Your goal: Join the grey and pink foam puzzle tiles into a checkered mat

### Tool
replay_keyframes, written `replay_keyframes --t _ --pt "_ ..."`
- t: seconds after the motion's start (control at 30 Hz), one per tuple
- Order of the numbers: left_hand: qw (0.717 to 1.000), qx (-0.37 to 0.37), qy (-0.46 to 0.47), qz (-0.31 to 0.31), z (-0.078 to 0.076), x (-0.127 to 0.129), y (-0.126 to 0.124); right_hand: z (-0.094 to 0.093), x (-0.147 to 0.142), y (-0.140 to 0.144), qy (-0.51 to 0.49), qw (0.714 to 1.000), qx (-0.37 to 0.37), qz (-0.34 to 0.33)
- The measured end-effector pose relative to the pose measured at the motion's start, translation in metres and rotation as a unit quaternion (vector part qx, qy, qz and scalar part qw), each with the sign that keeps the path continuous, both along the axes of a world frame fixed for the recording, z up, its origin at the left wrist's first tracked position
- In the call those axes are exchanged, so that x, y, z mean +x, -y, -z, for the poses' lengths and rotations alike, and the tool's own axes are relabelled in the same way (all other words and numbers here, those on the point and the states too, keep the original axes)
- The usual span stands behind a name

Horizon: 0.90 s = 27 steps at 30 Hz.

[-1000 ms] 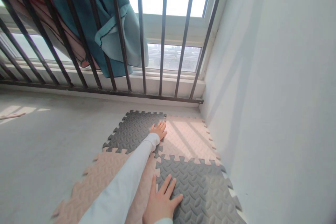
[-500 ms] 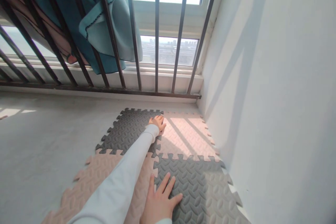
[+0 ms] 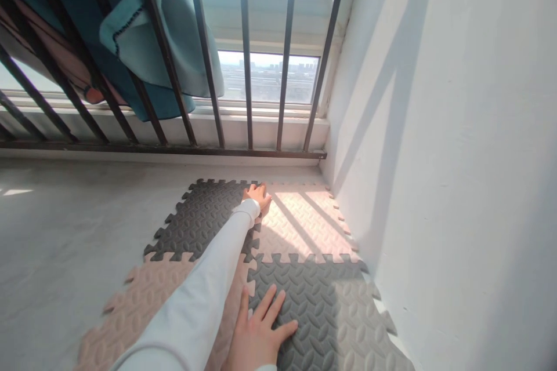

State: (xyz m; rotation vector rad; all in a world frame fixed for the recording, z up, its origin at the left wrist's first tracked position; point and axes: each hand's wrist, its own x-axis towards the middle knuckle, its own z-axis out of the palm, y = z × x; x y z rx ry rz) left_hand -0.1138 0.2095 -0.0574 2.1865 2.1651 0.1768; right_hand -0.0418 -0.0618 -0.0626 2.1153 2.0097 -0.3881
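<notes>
My left hand (image 3: 257, 196) reaches far out, its fingers lying on the seam between the dark grey foam mat tile (image 3: 206, 214) and the sunlit pink tile (image 3: 304, 220). Flat and spread, my right hand (image 3: 259, 333) presses on the left edge of the nearer grey tile (image 3: 313, 295). A second pink tile (image 3: 152, 290) lies partly hidden under my left sleeve. Toothed edges of the tiles interlock along the visible seams. Neither hand holds anything that I can see.
A dark metal railing (image 3: 261, 152) runs in front of the window, with blue-green cloth (image 3: 174, 52) hanging behind its bars. On the right a white wall (image 3: 456, 174) rises beside the mat. Bare grey floor (image 3: 65, 232) extends to the left.
The view has shifted slightly, so the railing, tiles and hands sit a little further left. Both hands stay in nearly the same places on the mat.
</notes>
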Motion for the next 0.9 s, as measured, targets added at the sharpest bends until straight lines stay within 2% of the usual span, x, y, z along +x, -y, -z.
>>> replay_keyframes --t 0.13,0.3,0.47,0.57,0.77,0.9 --pt "1.0 -0.016 0.006 0.002 0.0 -0.003 0.002 -0.002 0.001 0.0 -0.002 1.0 0.005 0.0" --pt "0.999 -0.035 0.002 0.042 0.003 -0.016 0.006 -0.001 0.002 0.001 -0.003 1.0 0.011 -0.008" --pt "1.0 -0.006 -0.004 0.017 0.008 -0.01 0.005 0.003 0.0 -0.001 0.0 1.0 0.025 0.003" --pt "1.0 0.022 -0.021 0.004 0.004 0.0 0.0 0.002 -0.001 -0.002 0.005 1.0 0.016 0.017" --pt "0.999 -0.012 -0.026 0.025 -0.011 0.001 -0.016 -0.004 -0.002 -0.002 -0.011 0.999 0.028 0.032" --pt "0.998 -0.05 -0.018 0.042 -0.013 -0.009 -0.002 -0.005 -0.001 -0.003 0.004 1.0 0.013 0.023"
